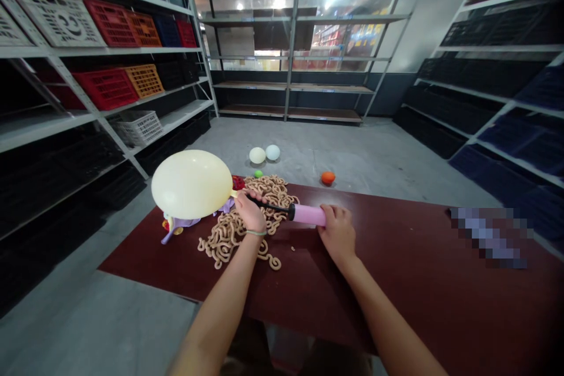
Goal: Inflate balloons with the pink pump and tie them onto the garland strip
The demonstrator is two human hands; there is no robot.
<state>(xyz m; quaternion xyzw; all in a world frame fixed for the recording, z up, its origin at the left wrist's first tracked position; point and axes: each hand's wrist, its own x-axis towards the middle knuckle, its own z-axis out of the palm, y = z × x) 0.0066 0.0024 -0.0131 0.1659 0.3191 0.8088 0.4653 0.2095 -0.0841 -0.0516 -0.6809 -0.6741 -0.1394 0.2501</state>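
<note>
A large inflated pale yellow balloon hangs over the left of the dark red table. My left hand is closed around the balloon's neck at the tip of a hand pump. The pump's pink barrel is gripped at its right end by my right hand. Between the barrel and my left hand a black rod shows. Beneath my left hand lies a heap of tan, rope-like curled pieces. Uninflated purple balloons lie under the yellow balloon, beside small red and yellow pieces.
The dark red table carries a pixelated flat item at the right. On the floor behind are two pale balloons, a green one and an orange one. Shelves with crates stand around.
</note>
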